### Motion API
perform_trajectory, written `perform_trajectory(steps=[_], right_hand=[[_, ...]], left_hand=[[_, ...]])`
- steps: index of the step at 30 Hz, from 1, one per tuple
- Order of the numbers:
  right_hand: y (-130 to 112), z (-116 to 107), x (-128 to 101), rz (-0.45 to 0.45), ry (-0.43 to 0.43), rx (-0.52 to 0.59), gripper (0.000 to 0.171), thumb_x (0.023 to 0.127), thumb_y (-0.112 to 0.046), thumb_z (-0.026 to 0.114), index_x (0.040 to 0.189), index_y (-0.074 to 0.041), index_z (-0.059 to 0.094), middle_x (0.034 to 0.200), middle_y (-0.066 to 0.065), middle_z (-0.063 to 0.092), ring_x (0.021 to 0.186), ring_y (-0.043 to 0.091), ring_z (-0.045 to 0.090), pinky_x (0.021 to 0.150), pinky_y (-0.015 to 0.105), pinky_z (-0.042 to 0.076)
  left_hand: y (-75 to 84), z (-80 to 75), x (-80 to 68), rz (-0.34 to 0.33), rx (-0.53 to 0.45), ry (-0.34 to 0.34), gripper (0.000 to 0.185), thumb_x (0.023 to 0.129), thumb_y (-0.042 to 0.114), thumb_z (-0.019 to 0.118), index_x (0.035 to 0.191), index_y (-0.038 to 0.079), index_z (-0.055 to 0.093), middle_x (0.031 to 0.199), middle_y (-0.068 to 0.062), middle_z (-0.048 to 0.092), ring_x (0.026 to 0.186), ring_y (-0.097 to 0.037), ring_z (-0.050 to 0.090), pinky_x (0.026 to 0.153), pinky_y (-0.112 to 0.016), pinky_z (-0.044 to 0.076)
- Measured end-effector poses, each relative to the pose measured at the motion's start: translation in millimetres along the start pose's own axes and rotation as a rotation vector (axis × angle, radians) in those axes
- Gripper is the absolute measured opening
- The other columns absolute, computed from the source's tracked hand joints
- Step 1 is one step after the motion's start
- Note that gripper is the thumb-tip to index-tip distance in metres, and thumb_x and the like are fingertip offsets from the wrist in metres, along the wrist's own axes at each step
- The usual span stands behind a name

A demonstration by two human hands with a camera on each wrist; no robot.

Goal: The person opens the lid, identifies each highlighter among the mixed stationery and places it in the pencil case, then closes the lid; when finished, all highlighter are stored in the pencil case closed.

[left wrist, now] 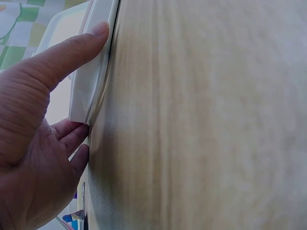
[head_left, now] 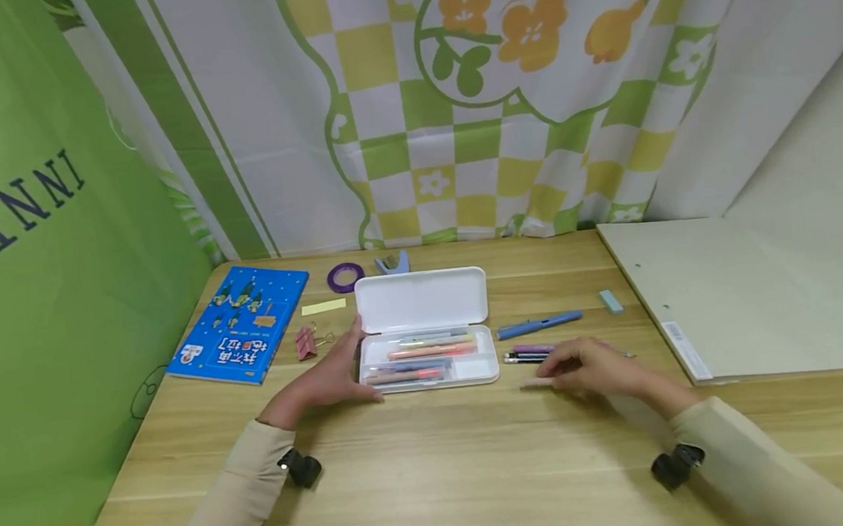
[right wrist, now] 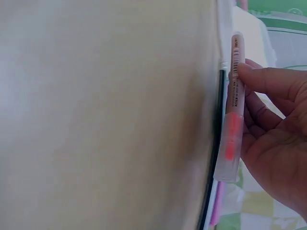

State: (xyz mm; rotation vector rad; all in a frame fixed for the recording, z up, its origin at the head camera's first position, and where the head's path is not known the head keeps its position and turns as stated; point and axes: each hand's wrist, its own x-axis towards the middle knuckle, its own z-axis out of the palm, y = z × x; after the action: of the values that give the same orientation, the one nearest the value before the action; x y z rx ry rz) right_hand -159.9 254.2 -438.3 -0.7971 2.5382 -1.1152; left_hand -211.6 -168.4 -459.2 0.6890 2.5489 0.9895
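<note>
A white pencil case (head_left: 476,367) lies with its lid up, several pens and highlighters inside. My left hand (head_left: 333,375) rests at its left end, thumb along the front wall and the other fingers by the side; in the left wrist view the thumb (left wrist: 72,53) lies fairly straight against the white case (left wrist: 86,93). My right hand (head_left: 589,368) pinches a highlighter (right wrist: 235,91) between thumb and fingers, to the right of the case. The highlighter has a pale pink barrel, a printed label and a clear cap over an orange-red tip.
Beside the right hand lie a dark pencil (head_left: 523,358), a purple pen (head_left: 530,349) and a blue pen (head_left: 540,324). An eraser (head_left: 610,301) and a large board (head_left: 741,302) lie farther right. Left are a blue book (head_left: 242,325), a pink binder clip (head_left: 306,343) and purple tape (head_left: 345,277).
</note>
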Motion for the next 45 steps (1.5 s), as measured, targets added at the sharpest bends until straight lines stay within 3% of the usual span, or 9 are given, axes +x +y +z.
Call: perform_trajectory(steps=[4,10,14,19,24,29,36,45], right_hand=[[-11.1,-6.0,18.1,-0.015,0.024,0.044,0.015,0.086,-0.002,0.066,0.1,-0.003,0.072,0.1,0.011,0.069,0.089,0.015,0.062,0.072,0.025,0.051],[-41.2,-6.6,58.4,0.041,0.073,0.095,0.019,0.089,-0.007,0.065,0.106,-0.002,0.071,0.102,0.01,0.067,0.09,0.018,0.061,0.075,0.028,0.051],[-54.7,4.6,91.8,0.06,0.065,0.105,0.018,0.09,-0.006,0.063,0.106,-0.005,0.072,0.103,0.009,0.067,0.091,0.018,0.06,0.076,0.031,0.051],[-64.3,24.5,131.0,0.0,0.044,0.078,0.016,0.087,-0.002,0.065,0.1,-0.003,0.073,0.099,0.008,0.069,0.091,0.02,0.063,0.078,0.031,0.053],[-70.5,41.4,154.2,-0.055,0.047,0.002,0.012,0.084,0.0,0.068,0.094,0.0,0.074,0.095,0.01,0.071,0.089,0.021,0.065,0.079,0.029,0.052],[-72.3,50.4,160.3,0.015,0.051,-0.028,0.01,0.085,-0.003,0.068,0.093,-0.003,0.074,0.093,0.008,0.071,0.089,0.019,0.065,0.079,0.029,0.052],[-66.8,53.1,159.8,0.059,0.092,-0.018,0.011,0.086,-0.005,0.067,0.094,-0.004,0.074,0.094,0.006,0.071,0.09,0.018,0.064,0.081,0.031,0.051],[-59.5,18.1,134.3,0.006,0.187,0.062,0.017,0.09,-0.005,0.062,0.102,0.002,0.07,0.101,0.013,0.069,0.093,0.025,0.063,0.082,0.035,0.052]], left_hand=[[0.4,-0.8,-0.7,-0.007,0.002,0.0,0.132,0.068,0.041,0.084,0.15,0.007,-0.013,0.153,-0.019,0.016,0.142,-0.034,0.014,0.113,-0.049,0.013],[0.7,-1.6,-2.2,-0.012,0.001,-0.007,0.131,0.069,0.041,0.083,0.15,0.008,-0.015,0.155,-0.02,0.009,0.143,-0.035,0.009,0.113,-0.05,0.012],[0.7,-0.1,-2.4,-0.011,0.0,-0.004,0.132,0.069,0.041,0.083,0.15,0.009,-0.015,0.155,-0.02,0.009,0.143,-0.035,0.008,0.113,-0.05,0.012],[2.9,0.7,-2.8,-0.024,-0.005,-0.007,0.132,0.068,0.041,0.084,0.15,0.011,-0.015,0.156,-0.019,0.006,0.143,-0.035,0.007,0.113,-0.05,0.013],[3.2,0.6,-2.4,-0.021,-0.012,-0.006,0.131,0.068,0.04,0.084,0.15,0.01,-0.014,0.156,-0.019,0.009,0.143,-0.035,0.009,0.113,-0.05,0.013],[1.5,1.2,-1.1,-0.014,-0.004,0.005,0.131,0.068,0.04,0.084,0.15,0.008,-0.013,0.151,-0.019,0.021,0.141,-0.034,0.015,0.114,-0.049,0.014],[0.2,1.2,-0.7,-0.013,-0.015,0.003,0.132,0.067,0.041,0.084,0.15,0.008,-0.013,0.152,-0.02,0.018,0.142,-0.034,0.013,0.113,-0.05,0.013],[-1.9,1.3,0.7,0.019,0.0,0.013,0.133,0.067,0.04,0.085,0.15,0.006,-0.013,0.148,-0.018,0.027,0.139,-0.032,0.022,0.113,-0.049,0.016]])
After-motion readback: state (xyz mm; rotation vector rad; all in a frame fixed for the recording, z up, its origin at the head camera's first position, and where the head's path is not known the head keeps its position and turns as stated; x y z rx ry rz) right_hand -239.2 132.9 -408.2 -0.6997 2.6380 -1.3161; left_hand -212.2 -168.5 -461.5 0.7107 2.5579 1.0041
